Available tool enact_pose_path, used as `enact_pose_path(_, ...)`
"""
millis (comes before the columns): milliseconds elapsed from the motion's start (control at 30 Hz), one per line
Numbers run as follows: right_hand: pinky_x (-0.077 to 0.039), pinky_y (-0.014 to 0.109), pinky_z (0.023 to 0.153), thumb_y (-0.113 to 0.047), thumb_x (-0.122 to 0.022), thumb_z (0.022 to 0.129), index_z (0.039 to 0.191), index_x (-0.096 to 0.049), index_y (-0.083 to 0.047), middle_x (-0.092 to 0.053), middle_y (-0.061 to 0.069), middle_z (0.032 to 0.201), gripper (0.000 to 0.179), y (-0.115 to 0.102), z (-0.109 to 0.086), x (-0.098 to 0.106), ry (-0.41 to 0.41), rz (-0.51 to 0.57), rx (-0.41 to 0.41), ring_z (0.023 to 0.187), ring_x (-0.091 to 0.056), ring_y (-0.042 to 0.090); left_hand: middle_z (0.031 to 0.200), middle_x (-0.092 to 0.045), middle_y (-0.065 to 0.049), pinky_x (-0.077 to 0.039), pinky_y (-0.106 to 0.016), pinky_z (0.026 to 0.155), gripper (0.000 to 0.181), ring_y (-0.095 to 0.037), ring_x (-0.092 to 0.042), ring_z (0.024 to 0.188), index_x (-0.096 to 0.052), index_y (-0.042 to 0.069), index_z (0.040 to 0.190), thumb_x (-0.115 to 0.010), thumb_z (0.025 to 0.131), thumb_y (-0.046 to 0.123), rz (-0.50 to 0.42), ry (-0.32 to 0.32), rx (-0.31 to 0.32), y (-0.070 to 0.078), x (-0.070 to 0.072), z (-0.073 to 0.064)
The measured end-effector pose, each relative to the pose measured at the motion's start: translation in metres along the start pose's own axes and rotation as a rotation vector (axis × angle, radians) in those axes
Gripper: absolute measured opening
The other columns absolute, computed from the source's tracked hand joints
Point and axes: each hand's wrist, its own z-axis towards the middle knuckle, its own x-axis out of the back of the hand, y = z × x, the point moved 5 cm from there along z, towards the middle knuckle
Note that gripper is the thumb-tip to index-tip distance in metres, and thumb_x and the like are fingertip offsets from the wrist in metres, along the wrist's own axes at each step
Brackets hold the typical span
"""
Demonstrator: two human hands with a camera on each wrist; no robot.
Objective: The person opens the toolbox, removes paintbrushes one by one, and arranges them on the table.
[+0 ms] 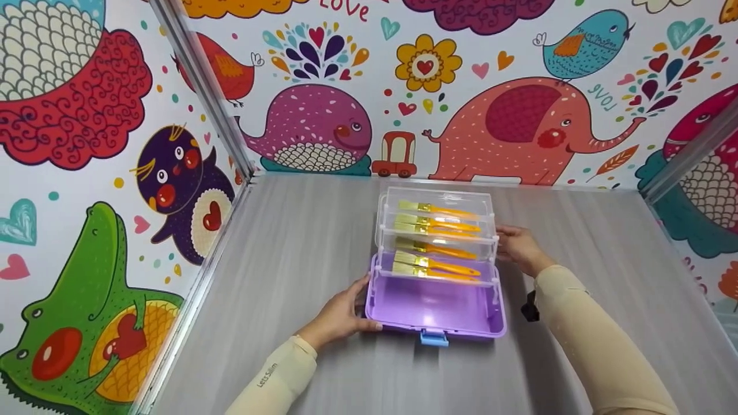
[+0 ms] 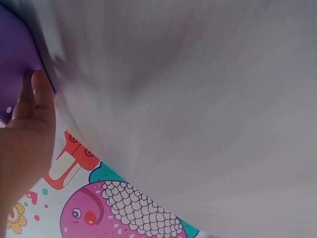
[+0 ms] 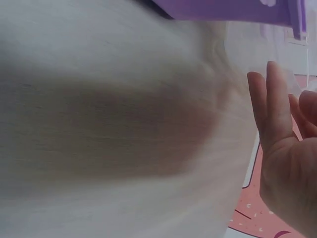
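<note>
A purple storage box (image 1: 429, 305) stands with its clear trays (image 1: 438, 236) fanned out in tiers toward the back. Several paintbrushes (image 1: 455, 268) with orange handles and pale bristles lie in the trays. My left hand (image 1: 340, 311) grips the box's left side, its thumb at the front corner and its fingers along the side wall. At the right rear, my right hand (image 1: 523, 248) holds the edge of the clear tray section between thumb and forefinger. Two other fingers (image 3: 277, 101) stretch out straight below the clear plastic. A blue latch (image 1: 433, 338) hangs at the box's front.
Under the box lies a grey wood-grain table (image 1: 300, 242). Walls printed with cartoon animals (image 1: 507, 132) rise behind it and at both sides, with metal rails (image 1: 202, 86) at the corners. A small black object (image 1: 530, 308) shows beside the right wrist.
</note>
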Motion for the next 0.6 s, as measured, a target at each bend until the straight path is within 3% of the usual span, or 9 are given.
enact_pose_path(233, -0.057, 0.038, 0.086, -0.008, -0.045, 0.104, 0.146, -0.045, 0.005, -0.069, 0.011, 0.114, 0.044, 0.003, 0.0, 0.0, -0.007, 0.004, -0.034, 0.095, -0.07, 0.02, 0.148, -0.045, -0.022, -0.04, -0.042, 0.108, 0.112, -0.033, -0.055, 0.126, -0.025, 0.003, 0.157, -0.092, 0.069, 0.022, 0.035, 0.005, 0.017, 0.0, 0.001, -0.001)
enact_pose_path(600, -0.059, 0.031, 0.076, -0.008, -0.049, 0.103, 0.145, -0.043, 0.008, -0.07, 0.01, 0.108, 0.045, 0.012, 0.002, -0.002, -0.029, 0.02, -0.067, 0.089, -0.069, 0.017, 0.147, -0.047, -0.022, -0.038, -0.044, 0.11, 0.112, -0.032, -0.055, 0.126, -0.025, 0.005, 0.157, -0.092, 0.07, 0.023, 0.051, 0.01, 0.026, 0.003, 0.001, -0.002)
